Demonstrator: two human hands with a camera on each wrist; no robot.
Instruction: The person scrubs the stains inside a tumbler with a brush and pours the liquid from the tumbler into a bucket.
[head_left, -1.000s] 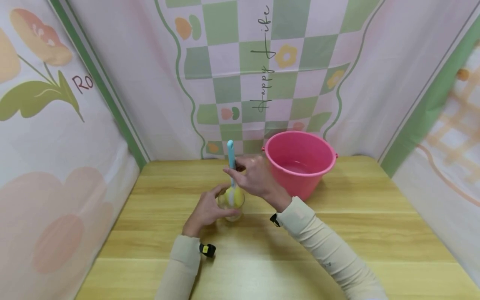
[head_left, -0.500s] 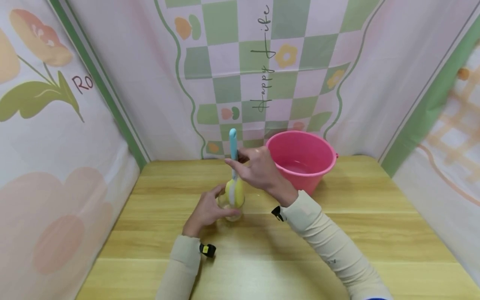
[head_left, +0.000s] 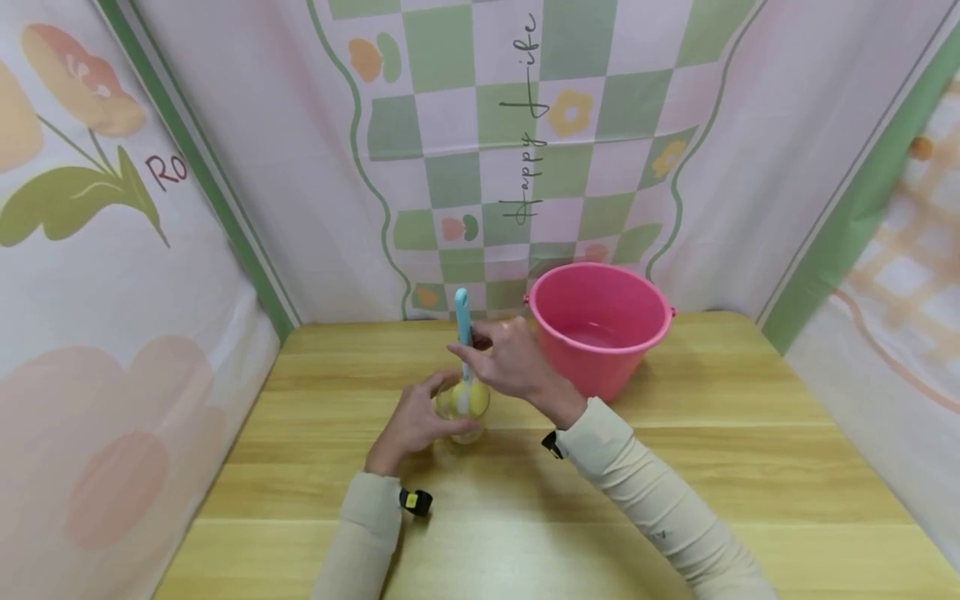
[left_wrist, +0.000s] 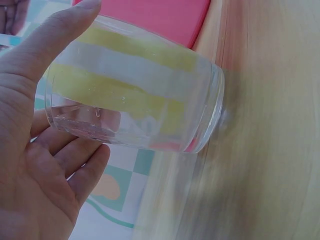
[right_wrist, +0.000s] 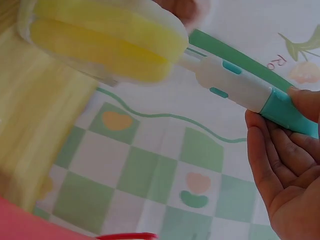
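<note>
A clear drinking glass [left_wrist: 135,90] stands upright on the wooden table, and my left hand [head_left: 413,419] grips it round its side, thumb and fingers on opposite sides. My right hand [head_left: 511,359] pinches the turquoise handle of a sponge bottle brush [head_left: 462,317] between thumb and fingers. The brush points down, its yellow-and-white sponge head [right_wrist: 105,42] inside the glass. Through the glass wall in the left wrist view, the sponge reaches well down toward the base.
A pink bucket [head_left: 600,367] stands at the back right, close to my right hand. Behind the wooden table [head_left: 480,533] hangs a green-and-white checked cloth [head_left: 506,167], with printed curtains at both sides.
My right hand first raised the brush partway out of the glass, then pushed it back down deeper. The left hand and the glass have stayed in place.
</note>
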